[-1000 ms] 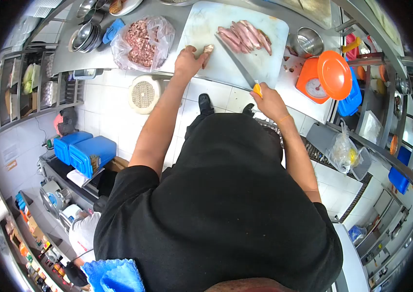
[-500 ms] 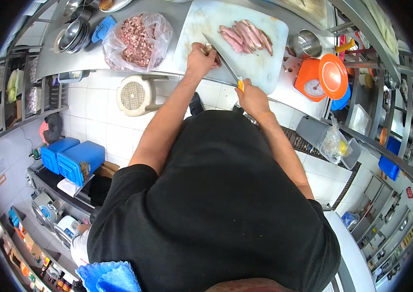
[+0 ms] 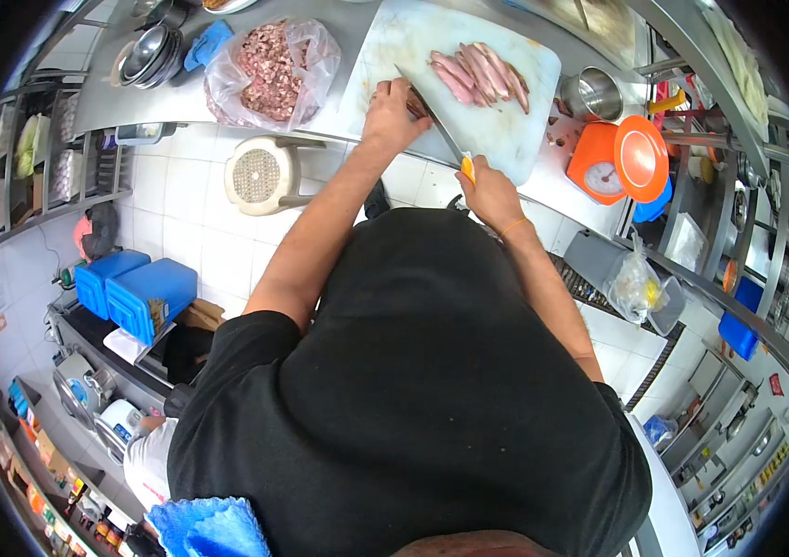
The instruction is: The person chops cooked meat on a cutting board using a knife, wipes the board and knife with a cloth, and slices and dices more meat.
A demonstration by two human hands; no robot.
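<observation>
On the white cutting board (image 3: 515, 144), my left hand (image 3: 392, 116) is closed on a small piece of meat (image 3: 417, 104), partly hidden by its fingers. My right hand (image 3: 490, 188) grips the yellow handle of a long knife (image 3: 443, 125). The blade points up and left, its edge beside the meat piece and close to my left fingers. Several pale pink meat strips (image 3: 481, 74) lie together farther back on the board. A clear plastic bag (image 3: 272, 76) of chopped meat rests on the counter left of the board.
Right of the board are a steel pot (image 3: 591, 94) and an orange scale (image 3: 599, 167). Metal bowls (image 3: 148, 58) and a blue cloth (image 3: 208, 44) lie at the back left. A beige stool (image 3: 260, 176) stands below the counter. Another person's white sleeve (image 3: 148, 464) shows at lower left.
My left hand has gone from the board's front left edge toward the knife, with the meat piece. The knife has shifted left, its blade now beside that piece. The camera view has shifted slightly.
</observation>
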